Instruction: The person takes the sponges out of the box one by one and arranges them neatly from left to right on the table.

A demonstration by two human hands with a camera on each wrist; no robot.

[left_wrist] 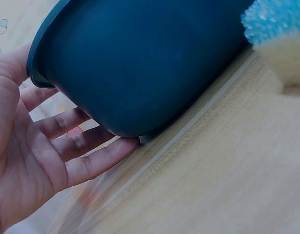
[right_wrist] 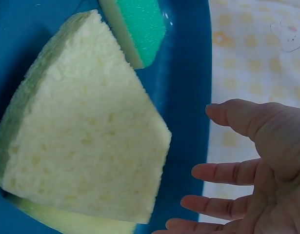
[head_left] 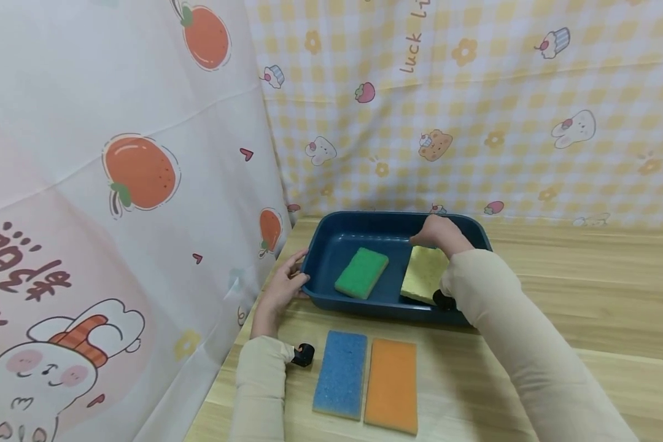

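Observation:
A dark blue rectangular tub (head_left: 389,313) stands on the wooden table. My left hand (head_left: 282,285) is at its left end; in the left wrist view the outstretched fingers (left_wrist: 98,158) touch the tub's outer wall. Inside the tub, a green sponge (head_left: 361,273) lies toward the left and a pale yellow sponge (head_left: 422,273) toward the right. Under the yellow sponge, the right wrist view shows another pale yellow piece (right_wrist: 76,217), mostly hidden. My right hand (right_wrist: 267,170) hovers over the tub's far side, fingers spread and apart from the yellow sponge, holding nothing.
In front of the tub, a blue sponge (head_left: 341,374) and an orange sponge (head_left: 392,385) lie side by side on the table (head_left: 591,294). A printed cloth (head_left: 143,245) hangs along the left, and a yellow checked cloth (head_left: 503,110) hangs behind the tub.

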